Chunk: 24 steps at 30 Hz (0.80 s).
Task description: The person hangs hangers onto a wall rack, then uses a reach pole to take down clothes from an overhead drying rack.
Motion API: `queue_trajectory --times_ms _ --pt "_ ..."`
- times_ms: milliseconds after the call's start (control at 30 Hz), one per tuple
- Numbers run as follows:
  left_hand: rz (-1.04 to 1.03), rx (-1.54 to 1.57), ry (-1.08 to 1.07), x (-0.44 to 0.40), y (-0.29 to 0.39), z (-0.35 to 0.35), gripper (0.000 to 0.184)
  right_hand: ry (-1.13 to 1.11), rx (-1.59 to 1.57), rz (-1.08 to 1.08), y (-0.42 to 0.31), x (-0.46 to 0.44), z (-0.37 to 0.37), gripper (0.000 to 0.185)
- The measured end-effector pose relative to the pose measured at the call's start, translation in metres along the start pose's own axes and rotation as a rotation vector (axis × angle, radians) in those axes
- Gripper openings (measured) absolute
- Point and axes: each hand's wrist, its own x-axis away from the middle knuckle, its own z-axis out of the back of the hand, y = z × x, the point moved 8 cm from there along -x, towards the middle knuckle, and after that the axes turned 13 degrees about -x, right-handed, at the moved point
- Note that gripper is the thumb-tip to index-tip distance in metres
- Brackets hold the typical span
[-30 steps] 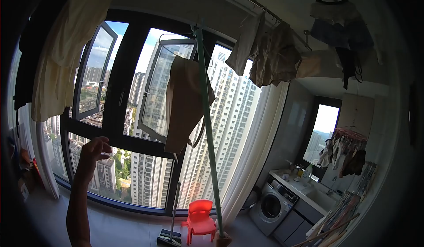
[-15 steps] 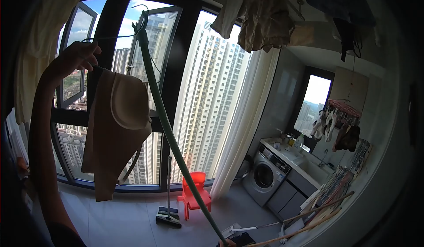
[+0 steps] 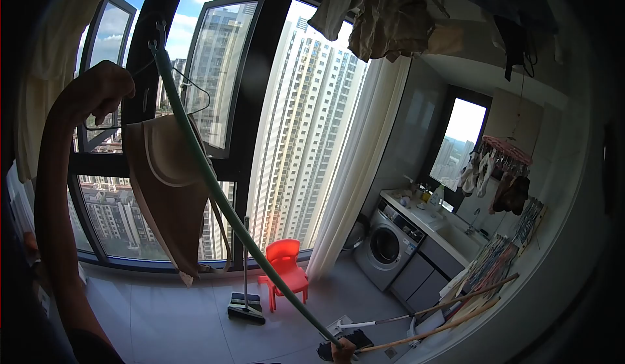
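Likely a home laundry balcony, given the washing machine [image 3: 385, 245], sink [image 3: 461, 242] and hanging clothes [image 3: 390, 19].

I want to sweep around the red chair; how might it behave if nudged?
The red chair looks like molded plastic, so it is probably light and stiff. Its low seat and the smooth-looking floor suggest it would slide before tipping.

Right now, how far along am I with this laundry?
Apparently done: the brown garment is on its hanger, at the pole's forked tip. In hand: your left hand is at the hanger, your right grips the pole. Left: probably separating them; whether the clothes overhead need handling, I can't tell.
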Motion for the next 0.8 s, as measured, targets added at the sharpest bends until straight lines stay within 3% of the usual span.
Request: queue_trajectory --times_ms 167,233,333,433,467,533,600,667,733,800 --pt "0.078 0.093 0.025 -0.004 -0.026 -0.017 0.013 -0.018 0.072 0.091 0.011 0.007 0.024 0.035" --pt "0.115 0.278 0.052 -0.006 -0.04 -0.014 0.014 -0.023 0.143 0.172 0.011 0.003 0.036 0.035" --pt "0.104 0.445 0.148 -0.003 -0.052 -0.008 0.014 0.004 0.507 0.513 0.009 -0.012 0.043 0.036" --pt "0.082 0.513 0.136 0.009 -0.047 -0.012 0.018 0.243 0.918 0.77 0.02 -0.023 0.037 0.039" --pt "0.072 0.518 0.125 0.014 -0.046 -0.017 0.018 0.243 0.276 0.297 0.007 -0.065 0.063 0.029" --pt "0.043 0.515 0.122 0.024 -0.048 -0.027 0.02 0.331 0.091 0.228 -0.076 -0.096 0.07 0.036" --pt "0.064 0.432 0.154 0.041 -0.049 -0.037 0.021 0.359 0.034 0.204 -0.137 -0.133 0.073 0.039" --pt "0.134 0.425 0.181 0.063 -0.055 -0.048 0.021 0.337 -0.077 0.306 -0.221 -0.16 0.082 0.039" --pt "0.169 0.44 0.196 0.083 -0.066 -0.063 0.024 0.348 -0.105 0.511 -0.253 -0.198 0.084 0.033" --pt "0.187 0.446 0.208 0.108 -0.072 -0.079 0.027 0.308 -0.219 0.554 -0.308 -0.228 0.089 0.03"
